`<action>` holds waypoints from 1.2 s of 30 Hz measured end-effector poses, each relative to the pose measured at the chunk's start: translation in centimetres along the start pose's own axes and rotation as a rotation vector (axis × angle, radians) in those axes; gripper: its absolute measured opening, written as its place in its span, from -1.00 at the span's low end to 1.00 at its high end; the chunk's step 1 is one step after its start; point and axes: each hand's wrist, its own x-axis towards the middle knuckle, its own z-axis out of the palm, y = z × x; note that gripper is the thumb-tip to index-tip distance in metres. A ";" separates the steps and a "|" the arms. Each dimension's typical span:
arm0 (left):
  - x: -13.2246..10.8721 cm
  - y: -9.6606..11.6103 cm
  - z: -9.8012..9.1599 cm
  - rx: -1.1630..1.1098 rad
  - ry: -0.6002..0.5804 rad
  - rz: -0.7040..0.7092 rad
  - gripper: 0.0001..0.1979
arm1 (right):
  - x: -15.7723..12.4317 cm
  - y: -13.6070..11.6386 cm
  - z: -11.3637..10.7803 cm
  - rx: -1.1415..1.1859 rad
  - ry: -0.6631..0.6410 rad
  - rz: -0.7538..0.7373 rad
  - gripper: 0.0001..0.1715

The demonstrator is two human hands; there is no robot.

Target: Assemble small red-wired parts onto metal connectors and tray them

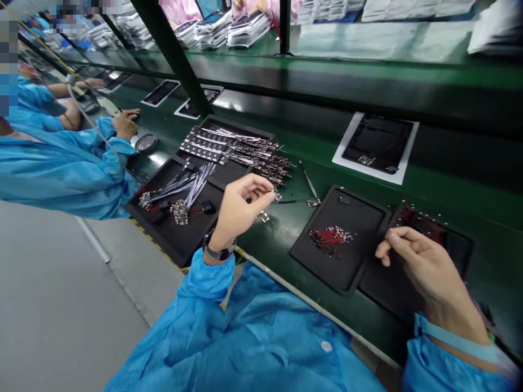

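My left hand (241,209) hovers over the green bench, its fingers pinched on a small flat connector part with a thin dark lead, just right of a black tray (163,231) of ribbon cables. A similar loose part (263,216) lies under that hand. My right hand (420,261) hangs over a black tray (460,245) at the right, fingers curled together; what they hold, if anything, is hidden. Between the hands sits a black tray (347,269) with a small heap of red-wired parts (330,238).
A further tray (229,122) holds rows of flex cables. Tweezers (309,184) lie on the green bench. A dark panel on a white sheet (376,144) rests on the belt behind. A co-worker's blue sleeve (61,169) is at the left; floor lies below.
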 end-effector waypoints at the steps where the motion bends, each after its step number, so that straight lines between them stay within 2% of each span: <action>1: 0.0 -0.3 0.4 -0.121 0.067 -0.020 -0.85 | -0.1 -0.2 0.1 0.008 -0.005 -0.002 -0.65; 3: 0.0 -1.4 1.8 -0.362 0.141 -0.086 -0.76 | -0.3 -0.4 0.5 0.037 -0.023 -0.005 -0.67; 4: 0.0 -2.1 2.9 -0.467 0.132 -0.138 -0.71 | -0.3 -0.4 0.7 0.050 -0.034 -0.008 -0.67; 6: -0.3 -3.5 5.5 -0.623 0.026 -0.273 -0.63 | -0.3 -0.4 1.3 0.060 -0.052 -0.022 -0.68; 9: -0.6 -5.0 9.5 -0.721 -0.195 -0.442 -0.54 | -0.3 0.0 2.3 0.019 -0.038 -0.062 -0.70; 12: -0.2 -5.5 12.5 -0.741 -0.314 -0.470 -0.54 | -0.3 0.1 3.4 -0.048 0.007 -0.101 -0.66; 15: 0.6 -5.4 14.3 -0.736 -0.396 -0.451 -0.56 | -0.7 -0.3 4.3 -0.075 0.019 -0.107 -0.64; 22: 0.1 -6.2 15.9 -0.686 -0.444 -0.499 -0.61 | -1.4 -0.7 5.0 -0.063 0.028 -0.135 -0.64; 30: -0.6 -6.3 15.8 -0.597 -0.501 -0.518 -0.68 | -1.5 -0.6 5.3 -0.001 0.011 -0.137 -0.68; 36: -0.8 -6.2 15.6 -0.550 -0.525 -0.481 -0.74 | -1.6 -0.9 5.4 0.021 -0.005 -0.135 -0.68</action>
